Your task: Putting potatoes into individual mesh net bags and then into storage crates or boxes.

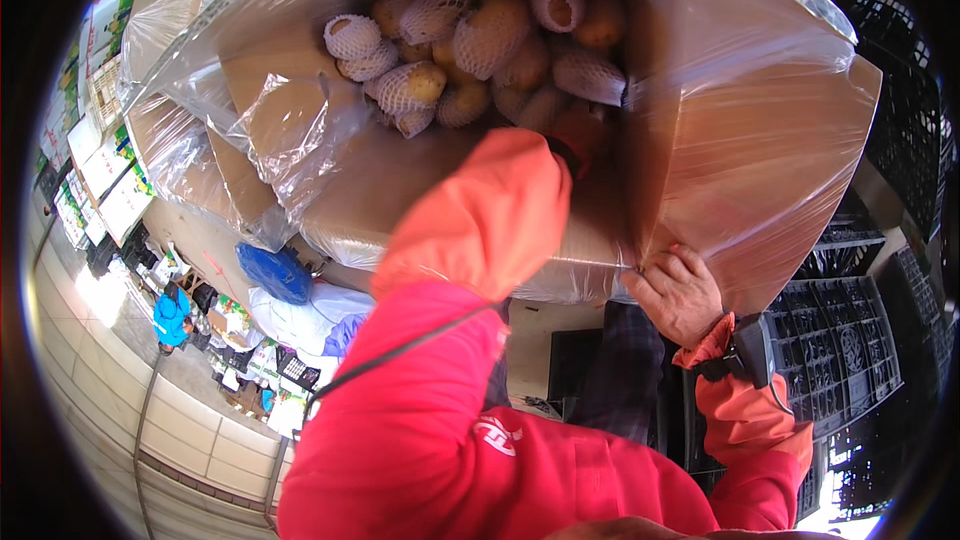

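Observation:
A large cardboard box (pixel 757 142), wrapped in clear plastic film, stands in front of me. Yellow-orange fruits (pixel 491 34) in pale foam net sleeves lie heaped at its far side. My left arm, in an orange oversleeve, reaches down into the box. Its hand (pixel 583 136) is dim and blurred beside the nearest fruits, below a sleeved fruit (pixel 590 76) near the right wall; whether it holds one is not visible. At the near right corner my right hand (pixel 675 292) grips the box's rim, fingers bent over the film-covered edge. A dark device is strapped at that wrist.
Black plastic crates (pixel 836 345) are stacked at the right, close to my right arm. Loose film (pixel 292 135) hangs over the box's left side. Beyond it lie a blue bag (pixel 274 272) and white sacking. Farther left are printed cartons (pixel 124 202) and a person in blue (pixel 172 317).

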Demonstrator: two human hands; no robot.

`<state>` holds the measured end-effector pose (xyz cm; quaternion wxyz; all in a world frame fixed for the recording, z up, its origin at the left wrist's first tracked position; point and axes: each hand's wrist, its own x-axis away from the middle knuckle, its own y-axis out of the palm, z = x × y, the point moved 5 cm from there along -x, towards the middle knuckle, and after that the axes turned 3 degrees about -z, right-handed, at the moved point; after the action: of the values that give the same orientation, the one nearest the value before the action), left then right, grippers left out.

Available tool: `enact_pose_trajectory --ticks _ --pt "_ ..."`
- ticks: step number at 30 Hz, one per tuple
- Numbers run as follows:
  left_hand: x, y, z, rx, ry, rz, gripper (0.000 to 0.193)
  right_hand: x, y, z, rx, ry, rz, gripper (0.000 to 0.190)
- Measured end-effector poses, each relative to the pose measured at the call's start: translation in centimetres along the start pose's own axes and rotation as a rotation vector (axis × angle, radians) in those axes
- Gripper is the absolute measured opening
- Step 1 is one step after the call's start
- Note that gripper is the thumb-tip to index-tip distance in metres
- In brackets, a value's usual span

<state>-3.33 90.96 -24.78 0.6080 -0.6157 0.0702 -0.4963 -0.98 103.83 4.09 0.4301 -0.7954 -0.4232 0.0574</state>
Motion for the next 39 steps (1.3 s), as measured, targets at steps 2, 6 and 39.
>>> enact_pose_trajectory --ticks 2,6,39 --pt "-1.2 -2.2 2.6 0.276 -0.018 0.008 0.037 1.2 0.2 1.0 0.045 0.010 -0.082 0.024" --pt "2.0 -10.2 0.3 0.522 -0.105 0.059 0.044 1.6 0.2 1.8 -0.016 0.064 -0.035 0.029" --pt "13.1 -9.8 -18.5 0.119 -0.457 0.146 0.058 -0.9 0.2 1.2 -0.043 0.115 0.082 0.027"
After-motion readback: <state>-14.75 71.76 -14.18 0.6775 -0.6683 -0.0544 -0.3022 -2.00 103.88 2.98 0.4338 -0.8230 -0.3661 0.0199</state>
